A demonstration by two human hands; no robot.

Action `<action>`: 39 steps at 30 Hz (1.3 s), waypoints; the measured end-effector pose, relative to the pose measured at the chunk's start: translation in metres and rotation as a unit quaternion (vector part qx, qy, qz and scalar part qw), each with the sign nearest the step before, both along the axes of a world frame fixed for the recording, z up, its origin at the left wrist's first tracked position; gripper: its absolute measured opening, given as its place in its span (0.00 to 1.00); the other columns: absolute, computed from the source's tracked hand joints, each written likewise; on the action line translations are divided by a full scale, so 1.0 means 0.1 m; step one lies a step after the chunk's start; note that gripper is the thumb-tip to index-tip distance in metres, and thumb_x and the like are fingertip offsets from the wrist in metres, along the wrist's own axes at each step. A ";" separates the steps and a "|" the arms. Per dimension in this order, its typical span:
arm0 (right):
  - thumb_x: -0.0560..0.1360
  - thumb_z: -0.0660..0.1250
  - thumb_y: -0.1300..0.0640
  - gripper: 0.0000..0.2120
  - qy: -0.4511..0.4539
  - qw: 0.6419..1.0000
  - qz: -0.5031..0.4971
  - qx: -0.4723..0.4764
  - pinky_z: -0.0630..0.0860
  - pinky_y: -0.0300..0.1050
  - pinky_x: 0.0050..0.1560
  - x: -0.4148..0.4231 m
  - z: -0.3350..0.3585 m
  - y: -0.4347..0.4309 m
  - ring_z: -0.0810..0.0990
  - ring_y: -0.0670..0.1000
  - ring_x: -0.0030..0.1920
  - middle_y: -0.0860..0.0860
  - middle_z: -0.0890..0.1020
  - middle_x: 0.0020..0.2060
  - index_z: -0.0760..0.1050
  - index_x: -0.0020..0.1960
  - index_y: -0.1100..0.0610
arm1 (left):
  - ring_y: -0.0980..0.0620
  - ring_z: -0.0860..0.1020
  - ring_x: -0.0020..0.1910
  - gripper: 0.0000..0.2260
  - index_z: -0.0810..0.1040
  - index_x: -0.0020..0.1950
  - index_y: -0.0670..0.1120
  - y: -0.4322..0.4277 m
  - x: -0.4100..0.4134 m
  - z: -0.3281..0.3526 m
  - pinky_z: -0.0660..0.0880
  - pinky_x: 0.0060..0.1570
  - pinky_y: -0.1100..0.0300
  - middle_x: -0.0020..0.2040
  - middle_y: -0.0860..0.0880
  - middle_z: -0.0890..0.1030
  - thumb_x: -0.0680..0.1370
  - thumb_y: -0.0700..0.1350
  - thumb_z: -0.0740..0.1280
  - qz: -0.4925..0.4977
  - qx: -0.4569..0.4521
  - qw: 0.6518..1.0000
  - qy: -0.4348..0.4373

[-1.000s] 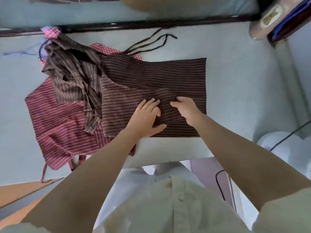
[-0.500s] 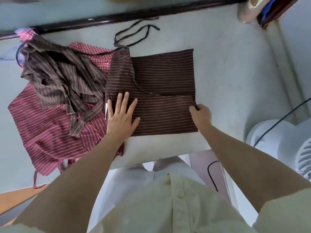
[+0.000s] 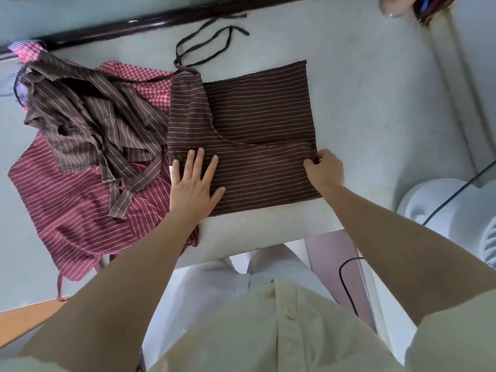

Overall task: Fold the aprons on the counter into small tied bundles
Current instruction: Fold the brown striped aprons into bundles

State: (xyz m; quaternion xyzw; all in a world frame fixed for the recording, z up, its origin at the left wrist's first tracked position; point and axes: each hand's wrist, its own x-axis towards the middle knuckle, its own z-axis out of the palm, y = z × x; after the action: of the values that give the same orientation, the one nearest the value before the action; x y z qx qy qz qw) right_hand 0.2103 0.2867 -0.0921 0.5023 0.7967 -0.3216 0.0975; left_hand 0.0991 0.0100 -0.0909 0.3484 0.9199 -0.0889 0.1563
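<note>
Checked apron (image 3: pixel 145 76) is lying mostly buried under crumpled brown apron (image 3: pixel 88 116); white appliance (image 3: pixel 442 210) is running off right edge.

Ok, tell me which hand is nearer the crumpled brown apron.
Left. The left hand lies flat on the left edge of the folded dark apron, just beside the crumpled brown apron; the right hand pinches that apron's right edge, on the far side from it.

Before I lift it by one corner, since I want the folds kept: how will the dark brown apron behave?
Probably floppy: the dark brown apron lies in soft flat folds, so they would likely fall open. Seems thin and light. Its loose strings would probably trail.
</note>
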 end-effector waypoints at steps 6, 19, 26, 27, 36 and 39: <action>0.82 0.59 0.46 0.15 -0.038 0.997 0.043 0.054 0.73 0.45 0.44 -0.11 0.02 0.13 0.78 0.53 0.45 0.52 0.80 0.45 0.75 0.56 0.57 | 0.42 0.56 0.76 0.31 0.52 0.79 0.51 0.14 0.09 0.08 0.52 0.73 0.41 0.78 0.43 0.56 0.80 0.64 0.47 0.020 0.014 1.000 -0.006; 0.77 0.64 0.59 0.16 0.057 0.975 0.092 0.193 0.70 0.48 0.62 -0.34 -0.01 0.01 0.72 0.55 0.62 0.55 0.72 0.63 0.69 0.65 0.57 | 0.42 0.53 0.77 0.29 0.52 0.79 0.43 0.32 -0.39 0.17 0.54 0.74 0.44 0.79 0.43 0.55 0.82 0.56 0.52 0.078 0.031 0.996 0.037; 0.82 0.55 0.50 0.28 0.126 0.862 0.472 0.136 0.49 0.53 0.77 -0.95 -0.07 -0.50 0.47 0.54 0.79 0.55 0.48 0.79 0.52 0.79 0.54 | 0.47 0.41 0.79 0.28 0.45 0.80 0.46 0.53 -0.84 0.17 0.43 0.77 0.46 0.80 0.45 0.44 0.83 0.55 0.46 -0.010 0.034 0.999 0.040; 0.83 0.53 0.49 0.28 0.106 0.850 0.498 0.130 0.48 0.53 0.78 -1.00 -0.13 -0.54 0.45 0.54 0.79 0.55 0.46 0.79 0.49 0.80 0.54 | 0.47 0.41 0.79 0.28 0.43 0.80 0.46 0.53 -0.92 0.13 0.42 0.77 0.46 0.80 0.45 0.43 0.83 0.56 0.45 -0.013 0.023 0.999 0.033; 0.83 0.38 0.42 0.27 -0.026 0.874 0.440 0.207 0.46 0.56 0.78 -0.90 -0.43 -0.09 0.43 0.54 0.79 0.52 0.45 0.80 0.41 0.80 0.48 | 0.42 0.39 0.78 0.35 0.37 0.78 0.39 0.35 -1.20 -0.11 0.40 0.76 0.46 0.79 0.40 0.40 0.79 0.62 0.32 0.099 -0.058 0.993 0.011; 0.84 0.39 0.43 0.27 -0.025 0.881 0.421 0.213 0.48 0.56 0.78 -0.90 -0.45 0.01 0.45 0.54 0.79 0.52 0.47 0.80 0.43 0.80 0.49 | 0.42 0.39 0.78 0.35 0.37 0.78 0.38 0.42 -1.21 -0.17 0.40 0.76 0.46 0.79 0.39 0.39 0.79 0.61 0.32 0.106 -0.056 0.993 0.011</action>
State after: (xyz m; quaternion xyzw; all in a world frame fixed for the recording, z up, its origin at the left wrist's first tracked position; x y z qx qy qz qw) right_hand 0.1203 0.2882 -0.1371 0.1358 0.9798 -0.0602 0.1341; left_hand -0.0218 0.0524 -0.1076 0.2391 0.9469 -0.1268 0.1739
